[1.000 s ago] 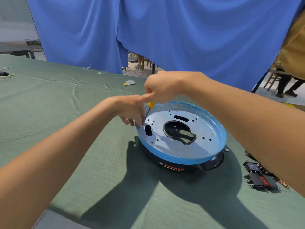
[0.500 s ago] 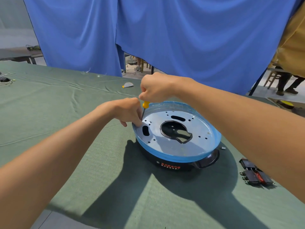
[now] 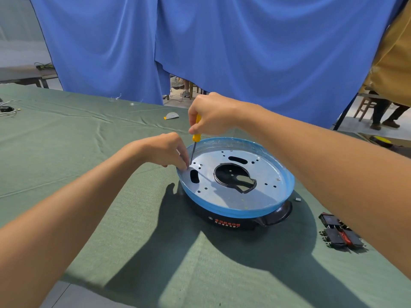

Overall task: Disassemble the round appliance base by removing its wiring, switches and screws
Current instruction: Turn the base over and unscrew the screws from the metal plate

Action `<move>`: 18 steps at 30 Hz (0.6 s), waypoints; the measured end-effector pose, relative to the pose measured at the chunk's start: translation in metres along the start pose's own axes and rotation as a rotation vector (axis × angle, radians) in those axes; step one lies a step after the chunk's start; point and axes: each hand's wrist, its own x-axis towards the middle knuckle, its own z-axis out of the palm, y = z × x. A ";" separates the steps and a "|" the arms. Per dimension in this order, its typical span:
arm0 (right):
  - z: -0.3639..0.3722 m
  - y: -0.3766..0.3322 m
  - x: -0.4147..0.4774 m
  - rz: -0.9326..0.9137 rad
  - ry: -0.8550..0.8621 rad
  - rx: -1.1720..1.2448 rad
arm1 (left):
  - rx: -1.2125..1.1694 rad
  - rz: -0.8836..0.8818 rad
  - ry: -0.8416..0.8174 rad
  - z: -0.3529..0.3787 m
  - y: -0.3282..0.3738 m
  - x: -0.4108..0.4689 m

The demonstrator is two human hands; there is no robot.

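My right hand [image 3: 213, 114] sits higher than a moment ago. More of the yellow handle of the screwdriver [image 3: 196, 137] shows below my fist, and the bare shaft is now in plain sight. That hand is wrapped tight round the handle and holds the tool nearly upright. Its tip rests on the far left edge of the metal plate [image 3: 266, 174]. My left hand [image 3: 164, 151] is still at that spot, with fingertips bunched down beside the tip. I cannot tell whether they pinch anything.

The round appliance base [image 3: 235, 218] stands right of centre on the table, black-walled, with red and white print on its near side. A blue film [image 3: 222, 207] rings its rim. The silver plate lies inside, with a large ragged cutout in the middle, two oblong slots and many small holes.

The switches [image 3: 340, 234] lie in a dark cluster at the near right, apart from the base. A small grey bit [image 3: 297, 199] lies just right of the base.

A green cloth [image 3: 111, 196] covers the table. A half-round scrap [image 3: 171, 116] lies at the far side and a tangle of wires [image 3: 6, 110] at the far left. A blue curtain [image 3: 222, 52] hangs behind the table. A person's legs [image 3: 382, 114] show at the far right.
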 end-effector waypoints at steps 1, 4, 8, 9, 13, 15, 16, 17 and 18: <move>0.000 0.001 -0.001 0.006 -0.006 0.015 | -0.002 -0.008 0.000 0.000 0.001 0.001; 0.000 0.005 -0.004 0.024 -0.013 0.068 | -0.011 -0.042 -0.019 0.000 0.003 0.003; 0.002 0.011 -0.009 0.039 -0.019 0.122 | -0.060 -0.080 -0.047 0.000 0.004 0.006; 0.003 0.011 -0.010 0.036 -0.020 0.127 | -0.088 -0.088 -0.048 0.001 0.003 0.007; 0.010 0.011 -0.012 0.019 -0.005 0.118 | -0.187 -0.093 -0.030 0.004 0.002 0.007; 0.010 0.008 -0.013 0.011 -0.001 0.084 | -0.205 -0.096 -0.021 0.004 0.001 0.006; 0.009 0.006 -0.015 0.013 -0.009 0.060 | -0.211 -0.098 -0.020 0.005 0.001 0.006; 0.008 0.004 -0.016 0.020 -0.023 0.027 | -0.217 -0.100 -0.019 0.005 0.001 0.006; 0.006 0.001 -0.018 0.036 -0.047 -0.013 | -0.221 -0.099 -0.021 0.005 0.002 0.006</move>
